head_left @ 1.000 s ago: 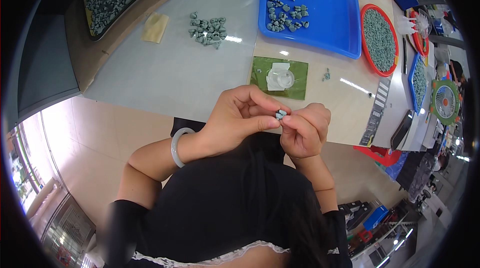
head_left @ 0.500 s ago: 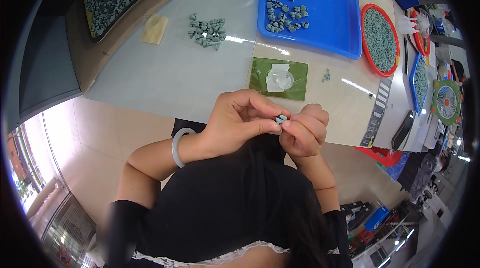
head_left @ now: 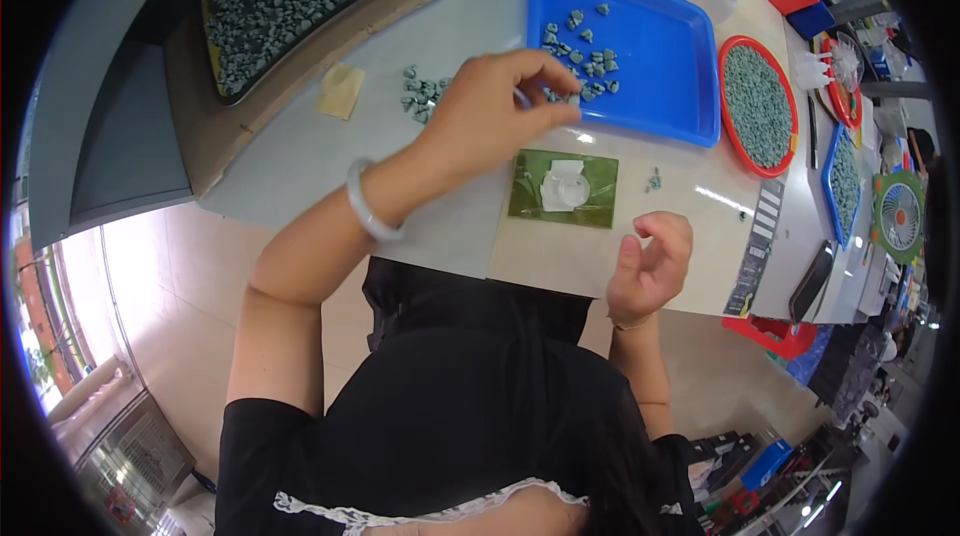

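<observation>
My left hand (head_left: 490, 116), with a pale bangle (head_left: 366, 201) on its wrist, reaches over the near left edge of a blue tray (head_left: 660, 66). Its thumb and forefinger pinch a small grey-green stone-like piece (head_left: 573, 99). Several similar pieces (head_left: 598, 66) lie in the tray's left half. My right hand (head_left: 655, 261) hovers above the table's front edge, fingers curled but apart from the thumb, with nothing seen in it. Between the hands is a green mat (head_left: 595, 209) bearing a small clear round dish (head_left: 568, 190). My left hand partly hides a loose pile of pieces (head_left: 418, 96).
A red round basket (head_left: 790, 121) full of small green pieces stands right of the tray. Far left is a dark tray (head_left: 225, 86) of similar pieces. A yellowish paper square (head_left: 340, 91), a dark phone (head_left: 811, 281) and a green fan (head_left: 900, 216) are also around.
My hands have separated. The left has carried the small piece forward to the blue tray; the right has let go of it, moved slightly right and opened.
</observation>
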The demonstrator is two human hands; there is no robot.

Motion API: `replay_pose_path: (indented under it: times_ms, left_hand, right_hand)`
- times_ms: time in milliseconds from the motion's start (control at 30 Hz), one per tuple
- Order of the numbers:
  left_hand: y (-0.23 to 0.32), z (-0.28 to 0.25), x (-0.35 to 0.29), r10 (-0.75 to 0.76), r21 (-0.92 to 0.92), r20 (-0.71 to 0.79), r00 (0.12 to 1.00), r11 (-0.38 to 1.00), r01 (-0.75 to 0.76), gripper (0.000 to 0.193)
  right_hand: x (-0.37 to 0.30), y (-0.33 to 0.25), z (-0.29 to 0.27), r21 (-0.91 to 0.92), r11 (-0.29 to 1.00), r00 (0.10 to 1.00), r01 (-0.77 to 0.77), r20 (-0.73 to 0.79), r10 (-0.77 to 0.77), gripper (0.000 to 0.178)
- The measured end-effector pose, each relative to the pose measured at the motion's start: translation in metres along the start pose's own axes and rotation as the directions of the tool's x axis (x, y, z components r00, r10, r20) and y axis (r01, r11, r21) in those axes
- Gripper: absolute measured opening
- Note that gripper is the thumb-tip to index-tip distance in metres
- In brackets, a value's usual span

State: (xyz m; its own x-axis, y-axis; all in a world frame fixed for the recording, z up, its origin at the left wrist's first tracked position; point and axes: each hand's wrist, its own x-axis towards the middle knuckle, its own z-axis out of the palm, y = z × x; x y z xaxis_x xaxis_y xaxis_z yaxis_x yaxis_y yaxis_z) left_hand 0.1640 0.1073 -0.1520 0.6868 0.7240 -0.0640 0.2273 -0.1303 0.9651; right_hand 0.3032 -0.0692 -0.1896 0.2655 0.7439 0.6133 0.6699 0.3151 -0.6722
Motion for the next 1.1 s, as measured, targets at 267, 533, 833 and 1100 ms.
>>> replay_pose_path:
  times_ms: [267, 533, 833, 1100]
  left_hand:
    - [-0.02, -0.068, 0.027, 0.139, 0.571, -0.209, 0.968, 0.821, 0.006, 0.013]
    - [-0.047, -0.069, 0.009, -0.159, 0.583, -0.154, 0.975, 0.782, 0.219, 0.014]
    - [-0.041, -0.058, -0.014, 0.052, 0.32, -0.308, 0.95, 0.946, 0.052, 0.014]
    - [-0.024, -0.02, -0.06, -0.076, -0.454, -0.096, 0.993, 0.89, 0.024, 0.011]
  right_hand:
    - [-0.007, 0.02, -0.03, -0.021, 0.969, 0.968, -0.246, -0.057, 0.245, 0.016]
    - [0.009, 0.041, -0.046, 0.235, 0.838, 0.824, -0.491, -0.186, 0.535, 0.012]
    - [0.04, 0.055, -0.055, -0.343, 0.793, 0.81, -0.503, 0.133, 0.571, 0.007]
    - [0.055, 0.052, -0.031, -0.531, 0.744, 0.782, -0.405, 0.221, 0.583, 0.009]
